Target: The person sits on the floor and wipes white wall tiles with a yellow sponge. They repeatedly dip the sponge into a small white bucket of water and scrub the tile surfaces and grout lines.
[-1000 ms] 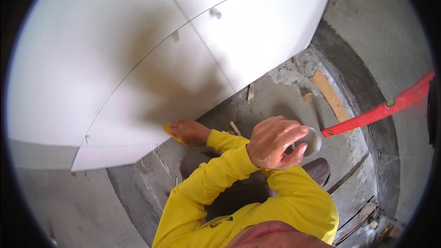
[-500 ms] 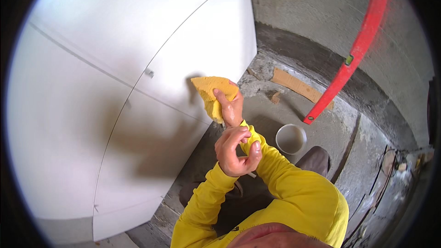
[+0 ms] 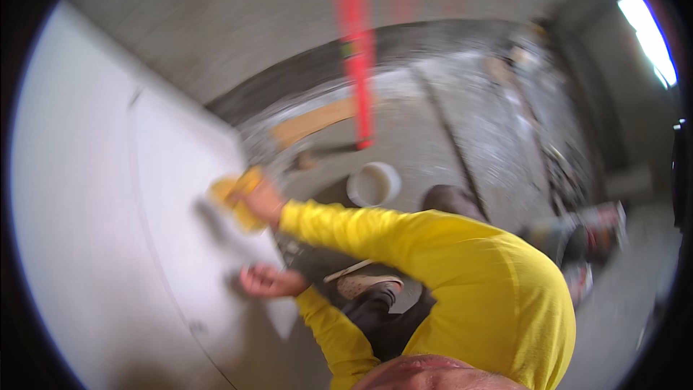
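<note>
A folded yellow sponge [image 3: 245, 202] is gripped in my right hand [image 3: 266, 201], held close to the white wall panel [image 3: 180, 173] on the left. Its shadow falls on the panel beside it, and motion blur hides whether it touches. Below it, my left hand [image 3: 271, 281] is loosely curled near the panel's edge, with nothing visible in its fingers. A thin dark joint line runs down the white surface. Both arms reach leftward in yellow sleeves.
A white bucket [image 3: 373, 185] of cloudy liquid stands on the concrete floor. Beyond it, a red spirit level [image 3: 355, 65] leans on the grey wall. A cardboard strip [image 3: 314, 121] lies by the wall's base. Bags or containers [image 3: 588, 235] stand at the right.
My view has swung right, so the bucket and level appear farther left. My hands, previously close together, are now apart; the sponge stays in the right one.
</note>
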Demonstrator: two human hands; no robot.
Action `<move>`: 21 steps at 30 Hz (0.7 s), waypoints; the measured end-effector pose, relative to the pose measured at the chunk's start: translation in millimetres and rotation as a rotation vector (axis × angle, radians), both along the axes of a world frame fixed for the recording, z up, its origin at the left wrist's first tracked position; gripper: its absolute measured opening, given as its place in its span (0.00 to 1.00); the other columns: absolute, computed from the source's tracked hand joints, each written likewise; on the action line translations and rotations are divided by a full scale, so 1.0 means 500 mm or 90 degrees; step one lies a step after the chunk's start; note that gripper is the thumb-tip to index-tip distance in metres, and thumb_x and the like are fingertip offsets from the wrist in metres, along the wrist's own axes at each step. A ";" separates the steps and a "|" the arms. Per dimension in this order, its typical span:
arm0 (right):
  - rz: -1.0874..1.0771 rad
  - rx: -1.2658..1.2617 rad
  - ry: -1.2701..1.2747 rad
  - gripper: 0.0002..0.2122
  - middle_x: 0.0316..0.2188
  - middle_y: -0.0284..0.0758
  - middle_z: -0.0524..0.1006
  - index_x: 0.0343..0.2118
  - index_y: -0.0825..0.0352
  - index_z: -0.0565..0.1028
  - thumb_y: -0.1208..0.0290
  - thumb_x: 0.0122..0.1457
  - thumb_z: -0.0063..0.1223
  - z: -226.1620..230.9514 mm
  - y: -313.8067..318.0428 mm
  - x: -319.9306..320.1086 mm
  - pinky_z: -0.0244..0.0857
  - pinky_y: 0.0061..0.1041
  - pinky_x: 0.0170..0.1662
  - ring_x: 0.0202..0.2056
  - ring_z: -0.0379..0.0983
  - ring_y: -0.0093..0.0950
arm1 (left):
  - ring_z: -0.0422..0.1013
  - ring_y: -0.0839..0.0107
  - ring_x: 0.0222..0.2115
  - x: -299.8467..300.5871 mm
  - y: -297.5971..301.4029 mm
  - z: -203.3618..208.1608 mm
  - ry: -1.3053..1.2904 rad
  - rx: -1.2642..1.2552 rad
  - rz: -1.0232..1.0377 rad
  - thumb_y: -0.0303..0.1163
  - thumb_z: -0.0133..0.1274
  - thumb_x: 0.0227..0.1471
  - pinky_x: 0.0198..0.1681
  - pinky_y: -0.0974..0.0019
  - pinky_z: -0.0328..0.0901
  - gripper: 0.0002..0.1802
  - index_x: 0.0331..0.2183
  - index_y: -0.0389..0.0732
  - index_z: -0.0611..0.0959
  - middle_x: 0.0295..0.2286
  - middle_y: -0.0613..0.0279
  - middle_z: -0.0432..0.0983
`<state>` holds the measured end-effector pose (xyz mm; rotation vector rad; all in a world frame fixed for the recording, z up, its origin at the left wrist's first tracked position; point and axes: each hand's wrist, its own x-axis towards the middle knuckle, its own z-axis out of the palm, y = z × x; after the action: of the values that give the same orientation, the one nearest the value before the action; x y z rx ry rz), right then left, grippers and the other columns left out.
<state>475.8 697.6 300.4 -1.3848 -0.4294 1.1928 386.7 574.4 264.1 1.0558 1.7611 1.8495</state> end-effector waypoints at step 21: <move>0.102 0.135 -0.120 0.08 0.30 0.30 0.76 0.36 0.68 0.73 0.75 0.55 0.57 0.272 0.065 0.166 0.68 0.23 0.37 0.33 0.72 0.20 | 0.76 0.64 0.34 -0.023 -0.197 0.114 0.106 -0.716 -0.604 0.42 0.57 0.54 0.37 0.63 0.69 0.23 0.46 0.37 0.77 0.33 0.56 0.80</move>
<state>558.9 730.3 436.2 -1.3004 -0.7901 1.1126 375.4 475.8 321.1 1.1780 1.5297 0.1295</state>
